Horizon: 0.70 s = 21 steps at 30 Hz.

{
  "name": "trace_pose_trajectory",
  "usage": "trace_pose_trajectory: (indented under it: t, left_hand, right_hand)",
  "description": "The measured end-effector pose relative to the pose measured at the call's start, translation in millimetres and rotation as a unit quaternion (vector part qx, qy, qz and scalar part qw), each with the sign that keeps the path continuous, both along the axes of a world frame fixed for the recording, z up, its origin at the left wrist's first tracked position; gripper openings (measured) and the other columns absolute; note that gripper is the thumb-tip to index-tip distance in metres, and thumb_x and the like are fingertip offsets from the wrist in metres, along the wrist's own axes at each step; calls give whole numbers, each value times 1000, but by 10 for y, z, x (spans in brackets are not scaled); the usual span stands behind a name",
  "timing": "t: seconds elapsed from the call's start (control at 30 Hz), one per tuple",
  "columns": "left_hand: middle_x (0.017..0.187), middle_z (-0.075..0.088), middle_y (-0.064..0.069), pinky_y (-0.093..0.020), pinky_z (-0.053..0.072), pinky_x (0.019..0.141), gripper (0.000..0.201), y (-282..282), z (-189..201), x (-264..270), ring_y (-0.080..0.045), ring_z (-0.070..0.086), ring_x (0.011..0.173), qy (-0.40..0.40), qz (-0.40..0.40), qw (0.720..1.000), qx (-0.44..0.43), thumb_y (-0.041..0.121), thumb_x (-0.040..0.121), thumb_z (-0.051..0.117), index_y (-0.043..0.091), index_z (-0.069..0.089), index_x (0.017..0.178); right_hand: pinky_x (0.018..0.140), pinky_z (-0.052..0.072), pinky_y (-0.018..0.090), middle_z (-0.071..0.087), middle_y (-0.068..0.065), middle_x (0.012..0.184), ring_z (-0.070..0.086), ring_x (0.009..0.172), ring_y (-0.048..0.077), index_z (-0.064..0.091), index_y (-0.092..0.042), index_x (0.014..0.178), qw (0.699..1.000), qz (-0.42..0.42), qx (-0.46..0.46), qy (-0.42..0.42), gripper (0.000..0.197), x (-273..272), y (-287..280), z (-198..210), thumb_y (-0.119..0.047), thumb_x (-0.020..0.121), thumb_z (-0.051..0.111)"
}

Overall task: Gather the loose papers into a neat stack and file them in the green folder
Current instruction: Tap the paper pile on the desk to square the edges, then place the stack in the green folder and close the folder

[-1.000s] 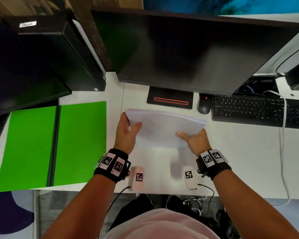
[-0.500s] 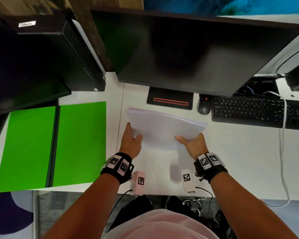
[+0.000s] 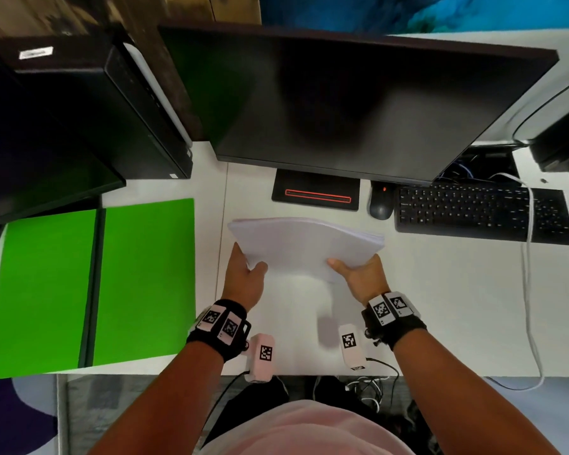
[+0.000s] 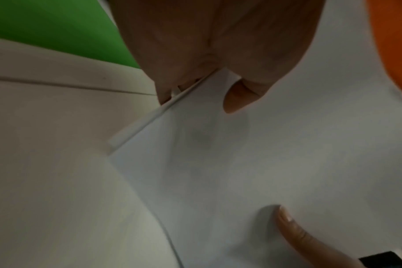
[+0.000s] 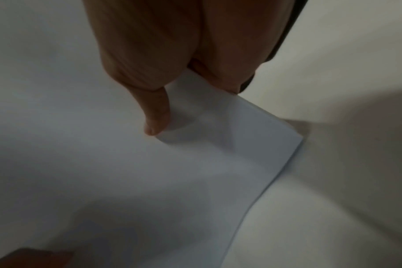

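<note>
Paper stack (image 3: 306, 244) lowered slightly, both hands gripping; green folder (image 3: 89, 287) open

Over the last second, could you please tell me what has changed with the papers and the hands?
The left hand slid back along the paper stack from its far left corner toward the near one, still holding it. The right hand kept its grip at the near right corner, thumb on top. The stack stayed raised above the desk, bowed between both hands. The green folder still lies open on the left, untouched.
</note>
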<state>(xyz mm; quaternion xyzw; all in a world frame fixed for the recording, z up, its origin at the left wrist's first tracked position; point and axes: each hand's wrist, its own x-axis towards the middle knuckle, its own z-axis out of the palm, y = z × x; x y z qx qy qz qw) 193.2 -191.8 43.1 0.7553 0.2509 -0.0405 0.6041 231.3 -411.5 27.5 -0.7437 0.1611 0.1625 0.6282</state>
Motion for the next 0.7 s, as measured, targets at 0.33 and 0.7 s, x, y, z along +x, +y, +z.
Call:
trace_pose_trajectory:
  t: [0.33, 0.7]
  left_hand:
    - [149, 40, 9, -43, 23, 118, 79, 132, 1395, 143, -17, 36, 140, -178, -277, 861, 387, 47, 73, 75, 28, 40, 141]
    - [87, 76, 18, -13, 52, 69, 22, 387, 1088, -8, 1, 71, 82, -62, -136, 988, 20, 10, 79, 75, 24, 72, 97]
  right_hand:
    - [54, 36, 20, 47, -16, 49, 45, 48, 4, 72, -20, 70, 916, 234, -228, -232, 14, 209, 16, 618, -17, 83, 72]
    - [109, 42, 39, 60, -5, 131, 57, 121, 12, 41, -27, 139, 995, 37, 45, -76, 100, 14, -578, 463, -29, 51, 90]
